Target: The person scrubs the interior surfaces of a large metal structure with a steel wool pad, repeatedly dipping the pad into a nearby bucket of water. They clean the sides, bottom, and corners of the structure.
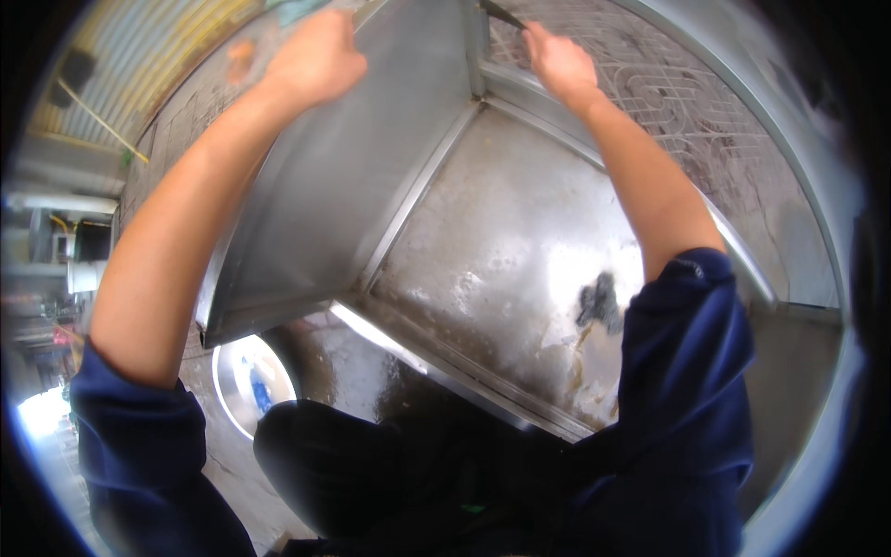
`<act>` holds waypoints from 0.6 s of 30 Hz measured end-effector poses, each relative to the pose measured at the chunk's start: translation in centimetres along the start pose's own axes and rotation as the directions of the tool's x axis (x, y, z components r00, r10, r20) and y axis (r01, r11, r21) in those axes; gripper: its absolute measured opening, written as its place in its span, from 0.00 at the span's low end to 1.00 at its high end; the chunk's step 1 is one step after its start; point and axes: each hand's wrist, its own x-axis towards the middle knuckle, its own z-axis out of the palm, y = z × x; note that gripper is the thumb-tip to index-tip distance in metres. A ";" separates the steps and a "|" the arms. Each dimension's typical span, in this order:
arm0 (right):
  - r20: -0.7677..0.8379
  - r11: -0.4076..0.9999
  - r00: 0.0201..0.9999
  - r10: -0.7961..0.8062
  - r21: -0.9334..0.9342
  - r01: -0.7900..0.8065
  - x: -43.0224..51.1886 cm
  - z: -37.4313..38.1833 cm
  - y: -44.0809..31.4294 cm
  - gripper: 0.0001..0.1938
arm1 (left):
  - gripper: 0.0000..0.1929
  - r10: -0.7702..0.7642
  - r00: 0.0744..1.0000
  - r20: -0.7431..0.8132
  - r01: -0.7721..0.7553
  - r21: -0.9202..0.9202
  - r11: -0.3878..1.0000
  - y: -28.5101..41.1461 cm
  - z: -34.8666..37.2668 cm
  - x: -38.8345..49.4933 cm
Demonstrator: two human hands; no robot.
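Note:
My right hand (562,64) grips a dark, thin, blade-like tool (502,12) at the top of the view, by the far corner of a sheet-metal cabinet or stall frame. My left hand (317,59) is curled at the outer edge of the upright metal side panel (362,160). Its fingers are hidden, so whether it grips that edge cannot be seen. Between my arms lies the flat metal floor (480,230) of the frame, wet and stained. A dark crumpled rag or scrubber (600,303) rests on it near my right sleeve.
A round metal basin (254,386) with something blue inside stands at lower left, beside my knee. Patterned paving (661,104) shows beyond the frame. Corrugated metal sheeting (160,56) and a thin yellow stick (104,122) are at upper left. A curved-looking metal rail (800,174) borders the right.

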 end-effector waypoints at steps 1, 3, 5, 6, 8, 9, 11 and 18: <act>-0.002 1.000 1.000 0.018 0.023 -0.018 -0.3 0.9 0.1 0.20 | 0.14 0.002 0.999 -0.039 -0.001 0.019 1.000 0.0 0.1 0.0; 0.032 0.999 0.999 0.036 0.028 -0.037 -1.4 2.9 -0.3 0.20 | 0.14 0.013 0.998 -0.062 -0.012 0.019 1.000 0.0 0.1 -0.1; 0.134 0.991 0.983 0.127 -0.052 -0.121 -2.4 4.3 -1.0 0.20 | 0.14 0.046 0.999 -0.029 -0.047 -0.033 0.998 -0.1 0.0 0.0; 0.059 0.993 0.993 0.105 0.045 -0.108 -2.7 4.6 -1.4 0.20 | 0.14 0.043 0.999 -0.012 -0.043 -0.010 0.999 -0.1 -0.1 0.1; 0.088 0.966 0.975 0.203 0.146 -0.214 -3.2 4.5 -2.1 0.21 | 0.15 0.025 1.000 0.014 -0.025 -0.012 1.000 -0.4 0.0 -0.1; -0.008 0.967 0.989 0.148 0.210 -0.143 -3.2 4.2 -2.3 0.21 | 0.15 -0.018 1.000 0.000 0.018 -0.003 1.000 -0.6 0.1 -0.2; -0.085 0.953 0.993 0.079 0.299 -0.050 -2.8 3.3 -2.4 0.21 | 0.16 -0.022 0.999 -0.045 0.020 -0.043 0.999 -0.6 0.4 0.1; 0.207 0.974 0.957 0.206 0.051 -0.220 -2.9 4.9 -1.3 0.21 | 0.18 0.061 0.998 0.020 -0.061 0.022 0.998 0.3 -1.2 -0.1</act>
